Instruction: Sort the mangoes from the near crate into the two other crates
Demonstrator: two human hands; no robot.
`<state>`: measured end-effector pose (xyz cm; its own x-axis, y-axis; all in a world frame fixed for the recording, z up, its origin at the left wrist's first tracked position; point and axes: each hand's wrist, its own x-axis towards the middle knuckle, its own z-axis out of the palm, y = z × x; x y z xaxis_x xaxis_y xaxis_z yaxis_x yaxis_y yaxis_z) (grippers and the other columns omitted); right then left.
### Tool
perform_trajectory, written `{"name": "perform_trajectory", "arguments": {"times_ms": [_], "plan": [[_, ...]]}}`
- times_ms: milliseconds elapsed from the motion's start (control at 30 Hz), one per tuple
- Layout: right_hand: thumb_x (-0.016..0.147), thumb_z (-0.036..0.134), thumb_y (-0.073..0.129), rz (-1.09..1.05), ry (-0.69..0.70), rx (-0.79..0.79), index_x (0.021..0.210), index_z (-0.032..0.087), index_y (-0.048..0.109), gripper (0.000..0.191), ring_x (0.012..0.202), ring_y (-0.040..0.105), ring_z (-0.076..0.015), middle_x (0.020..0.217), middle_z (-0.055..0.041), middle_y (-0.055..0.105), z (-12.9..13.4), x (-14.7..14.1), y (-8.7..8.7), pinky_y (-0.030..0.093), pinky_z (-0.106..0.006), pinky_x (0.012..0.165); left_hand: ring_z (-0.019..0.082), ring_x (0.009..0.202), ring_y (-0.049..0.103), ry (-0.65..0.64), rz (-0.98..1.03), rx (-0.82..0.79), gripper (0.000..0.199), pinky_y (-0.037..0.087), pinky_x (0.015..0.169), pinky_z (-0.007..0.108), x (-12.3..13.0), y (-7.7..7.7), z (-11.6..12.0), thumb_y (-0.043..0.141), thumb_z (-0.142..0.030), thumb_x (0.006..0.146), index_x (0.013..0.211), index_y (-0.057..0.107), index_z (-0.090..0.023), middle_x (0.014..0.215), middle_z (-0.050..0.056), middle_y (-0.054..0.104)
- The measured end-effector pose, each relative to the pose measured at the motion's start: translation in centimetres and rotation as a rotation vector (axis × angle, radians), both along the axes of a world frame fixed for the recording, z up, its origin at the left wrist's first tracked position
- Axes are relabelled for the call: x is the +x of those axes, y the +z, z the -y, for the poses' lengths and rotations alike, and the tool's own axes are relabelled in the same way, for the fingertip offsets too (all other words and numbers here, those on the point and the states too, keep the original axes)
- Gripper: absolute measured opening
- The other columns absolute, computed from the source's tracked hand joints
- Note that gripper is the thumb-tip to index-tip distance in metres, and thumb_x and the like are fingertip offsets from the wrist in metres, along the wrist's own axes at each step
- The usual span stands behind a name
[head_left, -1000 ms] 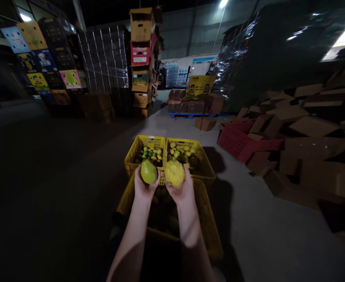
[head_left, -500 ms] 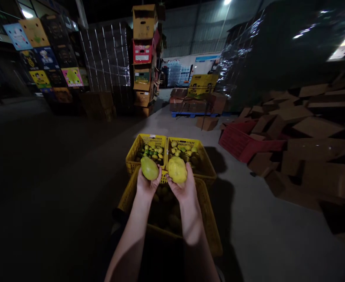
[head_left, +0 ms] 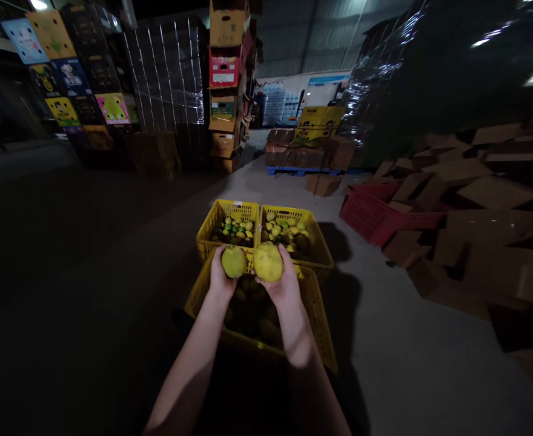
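1. Flattened and broken cardboard (head_left: 489, 242) lies heaped well to the right of the near yellow crate (head_left: 320, 312), a red crate (head_left: 367, 212) caught at the heap's edge.
2. A tower of cartons (head_left: 225, 75) rises well beyond the near yellow crate; stacking likely saves floor space.
3. The near yellow crate sits below the person's hands, dim fruit at its bottom. Just beyond it, a left-hand crate (head_left: 204, 235) and a right-hand crate (head_left: 324, 245) stand side by side, both holding green and yellow fruit, probably grouped to keep all three within reach.
4. Above the near yellow crate's far end, the left hand (head_left: 220, 280) is half-curled, grasping a green fruit from its outer side and below.
5. The right hand (head_left: 286, 283) mirrors it, fingers part open around a yellow fruit. Both palms cup rather than clench, apparently to support the weight while leaving the skins exposed.
6. The yellow fruit (head_left: 268, 262), lumpy and the larger of the pair, and the green fruit (head_left: 234, 261), rounder, are held near each other above the near yellow crate.
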<state>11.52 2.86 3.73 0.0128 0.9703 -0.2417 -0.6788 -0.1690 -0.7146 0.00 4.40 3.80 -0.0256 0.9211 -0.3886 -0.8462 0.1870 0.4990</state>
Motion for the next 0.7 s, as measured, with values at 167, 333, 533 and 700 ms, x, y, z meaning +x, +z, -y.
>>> {"name": "perform_trajectory", "arguments": {"times_ms": [167,333,533,700], "plan": [[0.069,0.054,0.064,0.059,0.016,0.044,0.078,0.018,0.064,0.037,0.061,0.066,-0.0205,0.065,-0.005,0.07,0.75,-0.43,0.53,0.042,-0.025,0.037,0.012,0.051,0.058,-0.005,-0.016,0.022,0.02,0.046,0.05,0.021,-0.01,-0.27,0.16,0.049,-0.029,0.084,0.075,0.06,-0.014,0.061,0.001,0.062],[0.071,0.051,0.066,-0.007,-0.004,0.059,0.084,0.019,0.066,0.035,0.055,0.062,-0.0161,0.069,-0.0022,0.071,0.93,-0.36,0.28,0.046,-0.025,0.042,0.016,0.053,0.058,-0.134,0.044,0.036,0.032,0.049,0.047,0.025,-0.28,-0.89,0.01,0.044,-0.041,0.086,0.084,0.06,-0.013,0.065,0.005,0.061],[0.074,0.041,0.065,-0.072,-0.067,0.051,0.089,0.019,0.066,0.026,0.062,0.064,-0.0144,0.074,-0.0007,0.071,0.8,0.08,0.17,0.051,-0.025,0.053,0.015,0.065,0.063,-0.072,0.171,0.056,0.017,0.055,0.062,0.026,-0.02,-0.7,-0.07,0.056,-0.028,0.082,0.088,0.062,-0.013,0.074,0.006,0.065],[0.075,0.046,0.061,-0.094,-0.206,-0.044,0.089,0.021,0.062,0.028,0.058,0.062,-0.0125,0.069,0.0023,0.068,0.46,0.52,0.68,0.045,-0.021,0.045,0.015,0.061,0.063,-0.067,0.263,0.016,0.025,0.054,0.054,0.026,0.15,-0.44,-0.1,0.054,-0.039,0.084,0.085,0.062,-0.015,0.07,0.004,0.064]]}}
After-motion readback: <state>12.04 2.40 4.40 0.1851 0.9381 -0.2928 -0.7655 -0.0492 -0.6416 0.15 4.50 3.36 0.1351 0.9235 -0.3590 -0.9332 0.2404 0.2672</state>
